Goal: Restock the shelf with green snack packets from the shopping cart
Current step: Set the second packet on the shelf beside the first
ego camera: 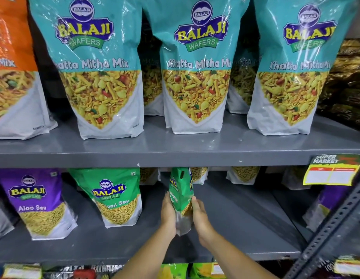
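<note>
both bare forearms reach up and forward from the bottom edge, converging. the left hand (168, 214) and right hand (201, 216) stand close together, palms facing each other, fingers pointing up and away, pressed flat on opposite sides of a green packet (181, 195) clasped upright between them.

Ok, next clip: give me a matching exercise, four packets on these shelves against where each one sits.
Things:
1. teal Khatta Mitha Mix packets
2. purple Aloo Sev packet
3. green sev packet facing front
4. green sev packet turned edge-on

Places:
A. standing on the lower grey shelf, beside the purple one
B. held between the left hand and right hand
C. upper shelf, in a row
D. lower shelf, far left

Pairs: 1-C, 2-D, 3-A, 4-B
</note>
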A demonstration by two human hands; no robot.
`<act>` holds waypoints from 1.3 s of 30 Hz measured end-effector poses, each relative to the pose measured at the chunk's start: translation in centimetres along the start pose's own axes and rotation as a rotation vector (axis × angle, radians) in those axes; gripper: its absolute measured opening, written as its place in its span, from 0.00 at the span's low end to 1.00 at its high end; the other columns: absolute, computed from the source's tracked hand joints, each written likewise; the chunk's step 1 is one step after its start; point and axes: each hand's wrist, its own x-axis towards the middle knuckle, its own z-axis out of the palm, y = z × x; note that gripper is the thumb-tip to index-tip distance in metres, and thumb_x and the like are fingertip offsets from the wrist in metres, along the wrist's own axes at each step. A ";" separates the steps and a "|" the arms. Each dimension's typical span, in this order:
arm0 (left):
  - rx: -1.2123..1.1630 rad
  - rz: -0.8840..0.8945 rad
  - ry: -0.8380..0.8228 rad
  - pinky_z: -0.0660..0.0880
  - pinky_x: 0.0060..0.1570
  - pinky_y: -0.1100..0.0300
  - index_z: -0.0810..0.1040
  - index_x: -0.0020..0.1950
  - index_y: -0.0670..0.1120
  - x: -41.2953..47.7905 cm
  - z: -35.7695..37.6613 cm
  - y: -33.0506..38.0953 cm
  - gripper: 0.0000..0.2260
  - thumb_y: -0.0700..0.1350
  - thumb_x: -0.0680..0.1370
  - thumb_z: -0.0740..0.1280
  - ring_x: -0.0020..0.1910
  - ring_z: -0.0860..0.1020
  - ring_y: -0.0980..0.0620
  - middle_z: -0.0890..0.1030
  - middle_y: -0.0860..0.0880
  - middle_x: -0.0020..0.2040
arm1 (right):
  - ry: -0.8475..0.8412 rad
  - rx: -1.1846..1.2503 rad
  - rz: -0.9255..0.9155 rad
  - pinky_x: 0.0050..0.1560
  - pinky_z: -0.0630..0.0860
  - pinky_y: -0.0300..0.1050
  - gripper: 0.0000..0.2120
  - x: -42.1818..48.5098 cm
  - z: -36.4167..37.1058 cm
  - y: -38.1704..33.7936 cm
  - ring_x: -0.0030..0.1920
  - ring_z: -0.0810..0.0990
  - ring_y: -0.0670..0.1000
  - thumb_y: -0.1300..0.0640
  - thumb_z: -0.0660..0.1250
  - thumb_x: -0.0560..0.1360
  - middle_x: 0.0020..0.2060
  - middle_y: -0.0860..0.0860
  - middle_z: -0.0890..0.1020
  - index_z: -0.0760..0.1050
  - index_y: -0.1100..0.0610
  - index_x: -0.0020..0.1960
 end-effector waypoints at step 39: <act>1.044 0.264 -0.170 0.70 0.66 0.51 0.59 0.73 0.47 2.8 -7.1 2.3 0.41 0.44 0.66 0.77 0.68 0.69 0.47 0.70 0.54 0.64 | -0.109 -0.321 -0.107 0.47 0.74 0.36 0.24 2.8 -3.5 -2.1 0.49 0.79 0.45 0.45 0.69 0.72 0.52 0.51 0.79 0.68 0.60 0.58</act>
